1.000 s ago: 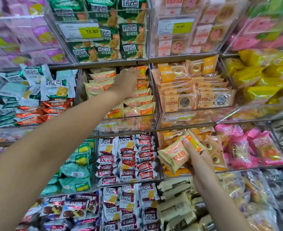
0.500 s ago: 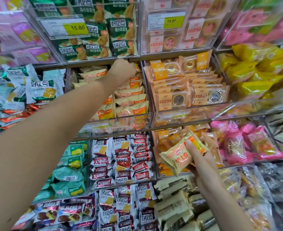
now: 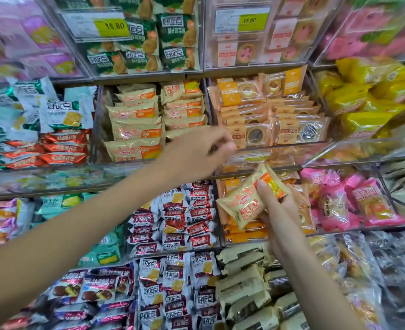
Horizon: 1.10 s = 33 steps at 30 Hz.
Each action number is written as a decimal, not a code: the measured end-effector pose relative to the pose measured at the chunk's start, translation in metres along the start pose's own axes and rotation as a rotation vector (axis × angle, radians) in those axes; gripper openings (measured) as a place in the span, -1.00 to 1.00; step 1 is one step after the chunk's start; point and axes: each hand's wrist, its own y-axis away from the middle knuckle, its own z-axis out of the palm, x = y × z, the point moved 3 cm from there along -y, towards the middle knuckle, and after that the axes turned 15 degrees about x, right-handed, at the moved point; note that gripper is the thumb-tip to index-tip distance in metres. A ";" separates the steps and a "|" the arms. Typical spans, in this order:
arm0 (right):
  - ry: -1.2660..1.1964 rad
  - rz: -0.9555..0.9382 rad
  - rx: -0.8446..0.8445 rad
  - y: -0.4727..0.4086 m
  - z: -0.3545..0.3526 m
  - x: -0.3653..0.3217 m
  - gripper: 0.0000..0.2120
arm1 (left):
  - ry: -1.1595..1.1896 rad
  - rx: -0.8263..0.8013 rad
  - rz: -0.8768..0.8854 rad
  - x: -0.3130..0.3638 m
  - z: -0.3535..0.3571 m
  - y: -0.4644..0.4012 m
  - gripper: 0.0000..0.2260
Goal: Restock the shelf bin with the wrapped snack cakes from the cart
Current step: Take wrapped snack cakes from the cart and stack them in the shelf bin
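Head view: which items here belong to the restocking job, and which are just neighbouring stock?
Job:
- beige snack cake, held by the right hand
- shelf bin stacked with matching beige cakes
- left hand, in front of that bin, holding nothing

Neighbouring stock:
- green packs
- ring cakes
- pink packs
- red packs

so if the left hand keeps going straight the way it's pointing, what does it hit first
Probably the wrapped cake held up in the right hand. The left hand points right and slightly down toward it, with fingers loosely curled and holding nothing. Depth is unclear, so it may pass in front.
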 end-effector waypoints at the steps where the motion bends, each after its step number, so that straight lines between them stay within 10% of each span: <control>1: 0.000 -0.020 -0.015 0.002 0.003 -0.001 -0.34 | 0.114 -0.120 -0.068 0.005 0.009 0.017 -0.70; 8: -0.056 -0.127 -0.085 0.015 0.023 -0.011 -0.39 | 0.315 -0.438 -0.315 0.004 0.029 0.046 -0.59; 14: 0.161 -0.267 -0.204 0.012 0.046 -0.035 -0.46 | 0.178 -0.274 -0.292 -0.020 -0.013 0.013 -0.78; 18: 0.491 -0.753 -0.090 -0.015 0.056 -0.059 -0.60 | -0.168 0.055 -0.119 -0.055 -0.058 -0.039 -0.71; 23: 1.244 -1.148 -0.132 -0.044 0.068 -0.037 -0.39 | -0.573 0.001 0.071 -0.092 -0.044 -0.081 -0.67; 33: 1.317 -1.189 -0.144 -0.050 0.067 -0.030 -0.31 | -0.575 0.067 0.195 -0.116 -0.014 -0.106 -0.71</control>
